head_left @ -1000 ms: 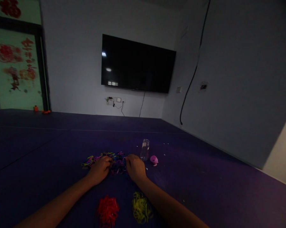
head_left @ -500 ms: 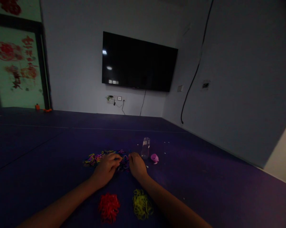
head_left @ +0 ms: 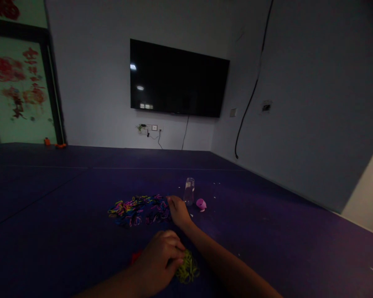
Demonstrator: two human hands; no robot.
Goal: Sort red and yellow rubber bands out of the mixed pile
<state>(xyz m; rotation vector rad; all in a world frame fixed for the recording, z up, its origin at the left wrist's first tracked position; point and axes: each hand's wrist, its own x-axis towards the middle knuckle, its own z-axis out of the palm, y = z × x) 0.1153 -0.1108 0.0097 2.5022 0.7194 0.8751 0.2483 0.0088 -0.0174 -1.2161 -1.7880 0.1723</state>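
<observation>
My left hand [head_left: 163, 260] is over the pile of yellow rubber bands [head_left: 188, 269], thumb and fingers drawn together at its left side. Whatever is between those fingertips is too small to make out. Most of the red rubber band pile [head_left: 136, 256] is hidden behind this hand. Farther off, my right hand [head_left: 178, 213] rests with curled fingers at the right end of a spread of mixed-colour rubber bands [head_left: 133, 209]. What its fingers hold, if anything, is hidden.
A clear plastic bottle [head_left: 189, 192] stands just beyond my right hand, with a small pink cup-like piece [head_left: 201, 204] beside it. White specks dot the purple surface [head_left: 267, 236]. Orange objects [head_left: 60, 145] lie at the far left. A television [head_left: 178, 78] hangs on the wall.
My left hand has moved from the mixed rubber bands back toward me, to the yellow pile, now covering most of the red one. My right hand has stayed by the mixed bands.
</observation>
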